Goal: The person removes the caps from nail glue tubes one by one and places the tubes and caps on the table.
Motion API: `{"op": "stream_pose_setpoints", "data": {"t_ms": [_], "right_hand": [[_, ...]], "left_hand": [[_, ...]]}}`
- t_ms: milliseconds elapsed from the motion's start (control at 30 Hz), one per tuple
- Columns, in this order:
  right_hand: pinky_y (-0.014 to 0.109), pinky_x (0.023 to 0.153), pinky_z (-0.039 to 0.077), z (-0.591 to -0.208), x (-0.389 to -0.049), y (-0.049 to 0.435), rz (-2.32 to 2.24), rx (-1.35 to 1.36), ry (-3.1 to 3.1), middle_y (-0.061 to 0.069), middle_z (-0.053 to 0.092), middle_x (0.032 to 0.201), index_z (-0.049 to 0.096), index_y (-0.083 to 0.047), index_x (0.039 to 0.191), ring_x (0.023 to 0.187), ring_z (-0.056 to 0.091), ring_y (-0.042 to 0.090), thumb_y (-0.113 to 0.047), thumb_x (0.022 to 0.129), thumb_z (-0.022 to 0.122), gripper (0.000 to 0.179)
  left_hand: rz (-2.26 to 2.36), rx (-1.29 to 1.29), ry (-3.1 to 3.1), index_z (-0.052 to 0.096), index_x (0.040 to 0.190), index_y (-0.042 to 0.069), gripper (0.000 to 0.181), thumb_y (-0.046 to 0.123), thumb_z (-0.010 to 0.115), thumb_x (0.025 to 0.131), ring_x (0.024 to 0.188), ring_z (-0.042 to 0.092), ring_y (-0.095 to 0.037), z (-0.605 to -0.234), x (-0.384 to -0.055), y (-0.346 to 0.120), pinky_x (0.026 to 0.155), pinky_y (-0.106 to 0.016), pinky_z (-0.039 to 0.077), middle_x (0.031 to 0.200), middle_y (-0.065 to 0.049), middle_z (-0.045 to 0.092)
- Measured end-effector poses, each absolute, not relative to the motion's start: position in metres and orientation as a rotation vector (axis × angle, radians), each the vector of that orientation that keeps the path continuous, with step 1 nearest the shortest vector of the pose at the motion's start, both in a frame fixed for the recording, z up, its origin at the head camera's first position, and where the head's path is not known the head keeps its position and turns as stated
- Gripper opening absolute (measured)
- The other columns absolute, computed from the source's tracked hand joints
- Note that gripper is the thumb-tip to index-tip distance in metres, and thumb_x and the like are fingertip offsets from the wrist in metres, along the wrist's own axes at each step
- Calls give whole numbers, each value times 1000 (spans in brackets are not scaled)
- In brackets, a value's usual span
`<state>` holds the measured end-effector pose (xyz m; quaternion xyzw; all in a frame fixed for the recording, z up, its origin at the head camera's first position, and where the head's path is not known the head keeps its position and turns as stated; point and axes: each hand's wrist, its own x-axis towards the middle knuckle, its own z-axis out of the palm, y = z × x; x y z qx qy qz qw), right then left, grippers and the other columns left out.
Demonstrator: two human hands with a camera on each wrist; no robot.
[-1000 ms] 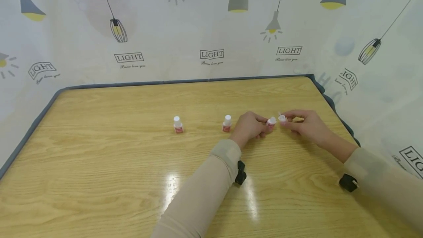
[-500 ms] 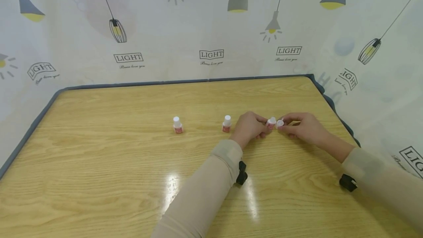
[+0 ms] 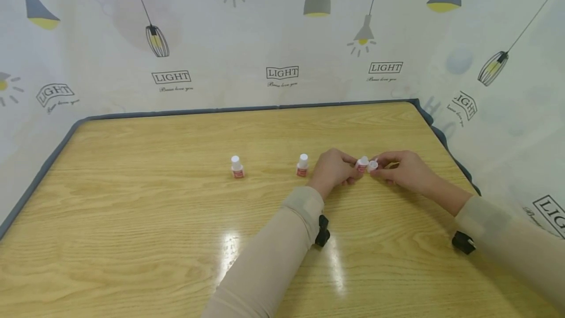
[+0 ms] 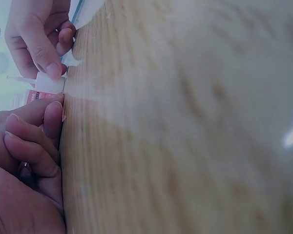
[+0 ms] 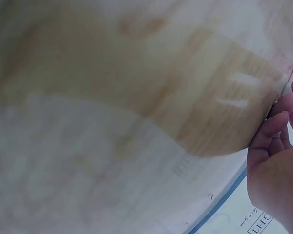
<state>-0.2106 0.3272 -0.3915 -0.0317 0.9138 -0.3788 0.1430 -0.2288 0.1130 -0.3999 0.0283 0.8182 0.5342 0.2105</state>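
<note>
In the head view my left hand (image 3: 333, 170) grips a small white bottle (image 3: 362, 165) with a red label, its cap off. Right beside it my right hand (image 3: 403, 171) pinches a white cap (image 3: 372, 165) between thumb and fingertips. From the cap a thin stem (image 4: 20, 79) sticks out in the left wrist view, pointing away from the tabletop. Cap and bottle are side by side; whether they touch I cannot tell. Fingers hide much of the bottle's lower part. The right wrist view shows my right hand at its edge, with the cap mostly hidden.
Two capped bottles of the same kind, a nearer one (image 3: 302, 166) and a farther one (image 3: 237, 167), stand upright left of my hands. The wooden table (image 3: 145, 220) has a dark edging (image 3: 247, 109) against the printed wall (image 3: 229, 38).
My right hand has brought the cap left and slightly down, from a small gap to close beside the bottle, and its stem no longer shows upright. My left hand keeps its hold in place.
</note>
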Motion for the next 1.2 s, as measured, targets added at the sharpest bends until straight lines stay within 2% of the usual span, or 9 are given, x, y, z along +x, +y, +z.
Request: {"op": "stream_pose_setpoints", "data": {"t_ms": [133, 233, 367, 533, 700, 800, 900, 1033, 1200], "right_hand": [[29, 67, 55, -386, -211, 327, -1042, -119, 2662, 14, 67, 121, 69, -8, 135, 84, 65, 16, -34, 98, 80, 47], [28, 68, 50, -378, -212, 328, -976, -169, 2693, 14, 64, 124, 66, -11, 140, 86, 60, 18, -39, 95, 82, 55], [29, 62, 44, -364, -216, 330, -935, -242, 2701, 15, 56, 129, 60, -13, 147, 70, 48, 13, -42, 92, 85, 67], [30, 56, 41, -341, -219, 326, -891, -304, 2740, 15, 51, 134, 56, -14, 151, 58, 39, 10, -44, 93, 84, 71], [31, 54, 39, -315, -220, 310, -880, -362, 2797, 7, 48, 125, 58, -18, 150, 56, 36, 10, -41, 94, 83, 66], [30, 54, 37, -301, -220, 295, -850, -425, 2821, 3, 47, 116, 60, -21, 148, 56, 33, 9, -41, 94, 83, 61], [29, 55, 36, -292, -220, 279, -799, -510, 2831, 1, 48, 112, 63, -21, 145, 56, 35, 8, -43, 94, 82, 58], [29, 57, 38, -287, -223, 256, -814, -566, 2811, 3, 50, 110, 64, -21, 143, 58, 43, 9, -42, 97, 79, 53], [30, 58, 41, -284, -223, 229, -854, -569, 2809, 4, 52, 109, 65, -22, 140, 63, 58, 14, -42, 101, 74, 45]], "left_hand": [[1467, 121, 2280, 80, 126, 14, 37, 17, 88, 90, 49, 53, -11, -399, -230, 110, 53, -25, 44, 63, 1, 71], [1427, 168, 2297, 75, 135, 14, 50, 17, 89, 88, 49, 54, -11, -399, -230, 107, 53, -25, 44, 62, 0, 69], [1391, 210, 2283, 66, 146, 14, 63, 21, 90, 88, 52, 56, -13, -397, -228, 101, 55, -26, 45, 65, -3, 70], [1307, 295, 2211, 47, 161, 16, 79, 27, 85, 93, 54, 61, -15, -387, -222, 87, 60, -27, 51, 83, -9, 78], [1052, 432, 2200, 30, 169, 16, 90, 39, 80, 97, 65, 73, -18, -367, -212, 70, 80, -29, 59, 99, -10, 79], [956, 508, 2181, 35, 167, 15, 85, 44, 77, 99, 72, 77, -17, -359, -204, 58, 93, -31, 59, 115, -10, 80], [969, 560, 2143, 49, 159, 11, 73, 42, 76, 100, 75, 79, -17, -358, -197, 44, 90, -31, 62, 126, -9, 78], [1105, 563, 2063, 59, 149, 3, 60, 34, 76, 101, 74, 79, -20, -365, -189, 20, 76, -31, 65, 114, -10, 81], [1240, 459, 2006, 61, 142, -4, 54, 27, 76, 100, 78, 79, -22, -369, -182, -10, 75, -34, 66, 106, -14, 80]]}}
